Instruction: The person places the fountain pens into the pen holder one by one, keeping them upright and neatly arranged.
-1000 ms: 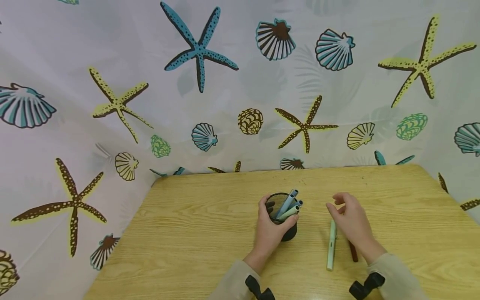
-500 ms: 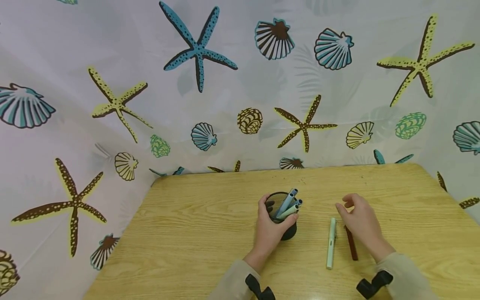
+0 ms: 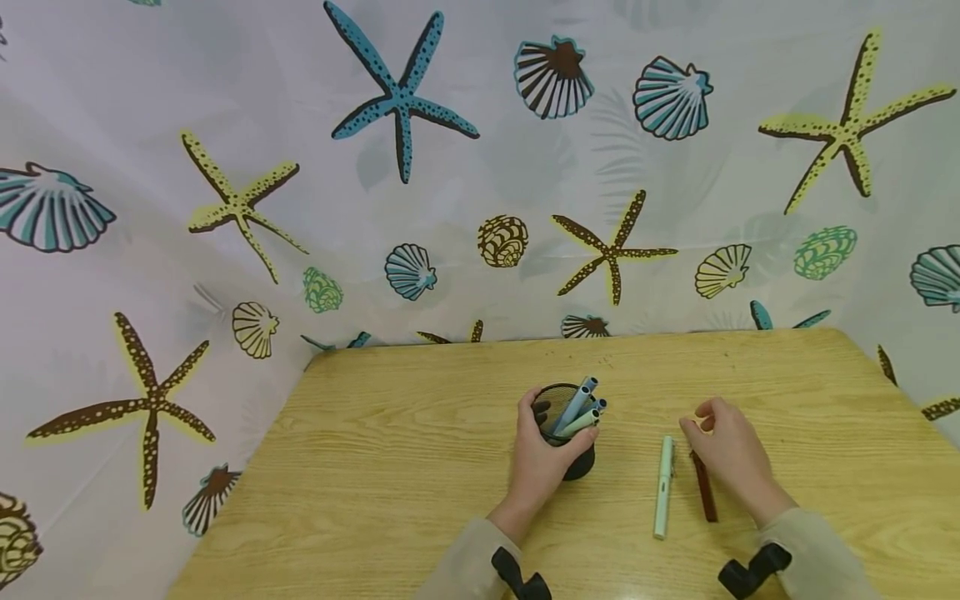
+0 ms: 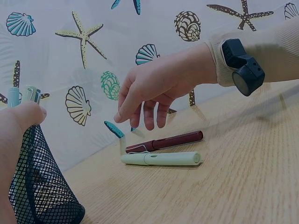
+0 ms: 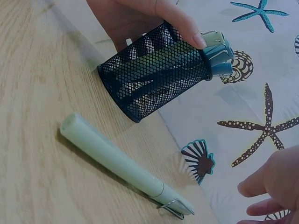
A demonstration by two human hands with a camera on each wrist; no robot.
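My left hand (image 3: 542,458) grips a black mesh pen cup (image 5: 154,70) by its rim, thumb on the near side and fingers around the far side. Several blue and pale green pens (image 3: 576,410) lean inside it. On the table to its right lie a mint green fountain pen (image 3: 663,492) and a dark red fountain pen (image 3: 703,487), side by side. My right hand (image 3: 729,450) hovers over the far end of the red pen, fingers loosely bent and holding nothing. In the left wrist view, a gap shows between its fingertips (image 4: 149,125) and both pens.
The wooden table (image 3: 390,467) ends at a hanging white cloth (image 3: 450,183) printed with starfish and shells, which runs along the back and both sides. Each wrist wears a small black camera (image 4: 245,70) over a beige sleeve.
My right hand has moved right and slightly down, from above the mint green pen to above the dark red one. The left hand and pen cup have stayed in place.
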